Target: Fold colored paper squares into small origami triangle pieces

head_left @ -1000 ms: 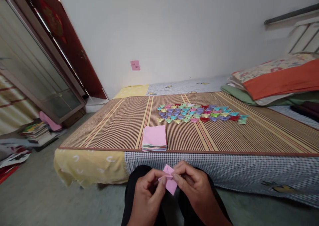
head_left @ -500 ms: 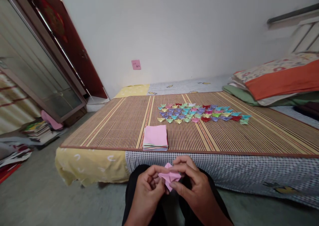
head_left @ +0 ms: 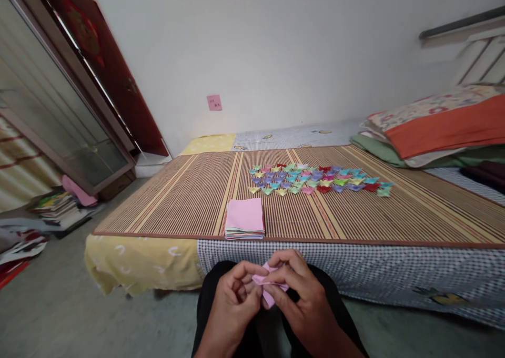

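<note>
A partly folded pink paper (head_left: 269,296) is between my two hands, above my lap and in front of the bed's edge. My left hand (head_left: 236,295) pinches its left side between thumb and fingers. On the right side, the thumb and fingers of my right hand (head_left: 302,287) press on the paper and cover part of it. Just beyond my hands, a stack of square paper (head_left: 245,214) with a pink sheet on top lies near the mat's front edge. Several rows of small folded paper pieces (head_left: 307,179) in many colours rest farther back on the mat.
A striped woven mat (head_left: 185,190) covers the bed. Folded bedding (head_left: 442,132) is piled at the right. Books (head_left: 59,208) are stacked on the left by a glass-panelled door (head_left: 74,90). A pink note (head_left: 214,102) hangs on the wall.
My right hand's fingers have closed in over the pink paper, and less of its right side shows. The paper's pointed flaps look more pressed together. My left hand has kept its hold.
</note>
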